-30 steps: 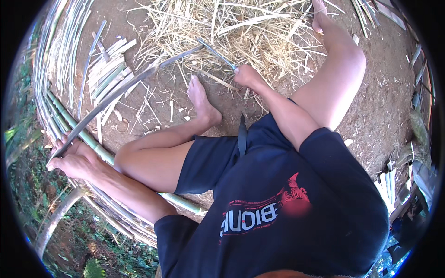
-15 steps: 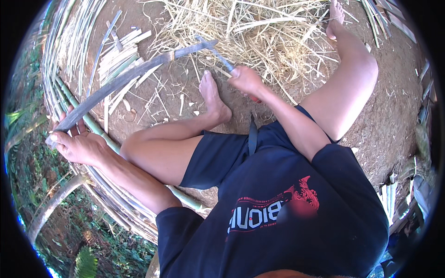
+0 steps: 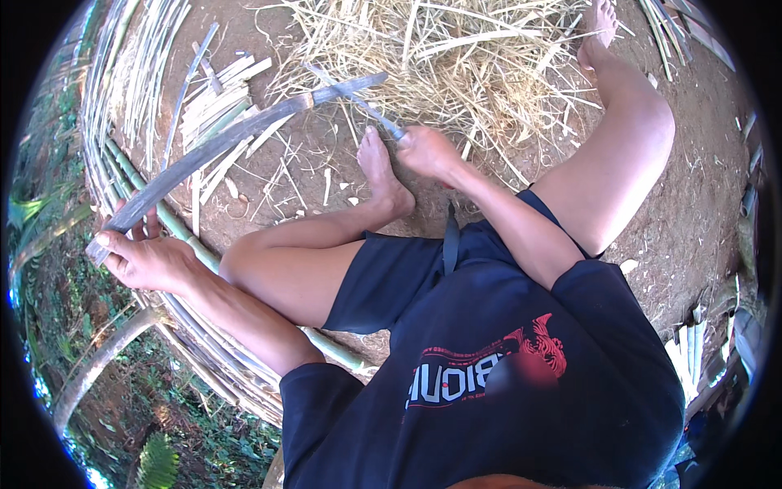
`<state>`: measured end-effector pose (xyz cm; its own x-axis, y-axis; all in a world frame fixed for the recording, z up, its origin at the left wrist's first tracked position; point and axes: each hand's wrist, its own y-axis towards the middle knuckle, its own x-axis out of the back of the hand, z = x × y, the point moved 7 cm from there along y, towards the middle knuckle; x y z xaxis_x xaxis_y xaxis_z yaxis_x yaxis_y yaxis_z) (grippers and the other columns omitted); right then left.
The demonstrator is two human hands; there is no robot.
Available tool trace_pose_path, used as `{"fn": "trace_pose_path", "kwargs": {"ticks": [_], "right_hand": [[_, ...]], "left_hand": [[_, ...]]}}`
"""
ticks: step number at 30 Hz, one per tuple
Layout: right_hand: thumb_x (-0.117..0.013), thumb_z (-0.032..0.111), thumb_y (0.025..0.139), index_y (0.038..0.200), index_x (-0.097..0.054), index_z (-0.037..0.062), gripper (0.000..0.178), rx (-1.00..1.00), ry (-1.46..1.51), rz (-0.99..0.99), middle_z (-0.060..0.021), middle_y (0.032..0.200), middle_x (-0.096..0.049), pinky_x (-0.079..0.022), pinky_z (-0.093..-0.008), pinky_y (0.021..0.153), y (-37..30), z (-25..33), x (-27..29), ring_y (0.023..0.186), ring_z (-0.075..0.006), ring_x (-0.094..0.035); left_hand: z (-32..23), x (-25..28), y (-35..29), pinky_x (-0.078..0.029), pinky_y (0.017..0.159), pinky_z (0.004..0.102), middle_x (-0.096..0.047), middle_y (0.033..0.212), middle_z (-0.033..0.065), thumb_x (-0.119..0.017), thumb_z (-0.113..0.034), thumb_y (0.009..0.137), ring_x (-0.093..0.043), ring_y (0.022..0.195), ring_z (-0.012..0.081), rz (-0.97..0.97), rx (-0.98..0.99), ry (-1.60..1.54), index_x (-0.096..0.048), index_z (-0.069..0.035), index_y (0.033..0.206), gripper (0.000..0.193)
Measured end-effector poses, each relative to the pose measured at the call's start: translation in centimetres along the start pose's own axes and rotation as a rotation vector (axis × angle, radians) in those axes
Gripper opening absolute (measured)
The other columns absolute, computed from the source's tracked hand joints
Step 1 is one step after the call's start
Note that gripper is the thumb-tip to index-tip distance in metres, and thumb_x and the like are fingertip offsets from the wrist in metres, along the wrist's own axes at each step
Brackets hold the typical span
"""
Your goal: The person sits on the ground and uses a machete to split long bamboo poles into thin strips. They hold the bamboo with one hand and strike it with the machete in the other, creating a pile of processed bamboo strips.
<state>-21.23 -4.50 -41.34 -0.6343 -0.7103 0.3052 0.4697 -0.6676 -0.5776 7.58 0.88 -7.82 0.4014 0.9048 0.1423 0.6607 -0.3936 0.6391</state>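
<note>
My left hand is closed around the near end of a long, dark grey bamboo strip. The strip slants up and to the right, and a pale nick shows near its far end. In my right hand is a knife with a long narrow blade, the fingers wrapped around its handle. Its blade crosses the strip close to the far end; whether the edge touches cannot be made out. Most of the handle is hidden by my right hand.
Pale shavings lie heaped on the bare soil beyond my feet. Short split pieces are stacked left of them. Long strips stand along the upper left, and a green bamboo pole runs past my bent left knee. Plants grow at the far left.
The knife has shifted left, and its blade tip now reaches farther across beyond the strip. My left hand keeps its hold, with the strip in nearly the same place.
</note>
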Motion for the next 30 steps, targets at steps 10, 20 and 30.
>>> {"fn": "trace_pose_path", "kwargs": {"ticks": [10, 20, 30], "right_hand": [[-0.051, 0.012, 0.087, 0.086, -0.060, -0.0033, 0.018, -0.329, 0.250, -0.048, -0.0093, 0.060, -0.058, -0.047, -0.0332, 0.040, 4.6, -12.2, 1.2, 0.047, -0.0164, -0.057], [-0.054, 0.017, 0.085, 0.103, -0.062, 0.0013, 0.025, 0.164, 0.117, -0.070, -0.0127, 0.074, -0.064, -0.052, -0.0364, 0.059, -0.3, 0.7, -0.1, 0.061, -0.0210, -0.061], [-0.058, 0.022, 0.084, 0.091, -0.064, -0.0022, 0.026, -0.202, -0.022, -0.240, -0.0128, 0.059, -0.058, -0.050, -0.0453, 0.063, 4.9, -13.6, 2.2, 0.064, -0.0286, -0.065]], "left_hand": [[1.4, -1.0, 0.2, -0.063, 0.059, 0.0342, -0.064, 0.098, 0.0269, -0.055, -0.030, 0.097, -0.069, 0.087, 0.0330, 0.057, 0.024, -0.074, -0.048, 0.005, 0.104, 0.037], [1.0, -0.6, 0.2, -0.064, 0.064, 0.0376, -0.063, 0.099, 0.0271, -0.052, -0.031, 0.099, -0.069, 0.087, 0.0354, 0.055, 0.050, -0.095, -0.048, 0.007, 0.108, 0.040], [0.9, -0.7, 0.1, -0.065, 0.064, 0.0349, -0.065, 0.094, 0.0224, -0.053, -0.034, 0.097, -0.069, 0.088, 0.0349, 0.054, 0.093, -0.139, -0.050, 0.005, 0.102, 0.039]]}}
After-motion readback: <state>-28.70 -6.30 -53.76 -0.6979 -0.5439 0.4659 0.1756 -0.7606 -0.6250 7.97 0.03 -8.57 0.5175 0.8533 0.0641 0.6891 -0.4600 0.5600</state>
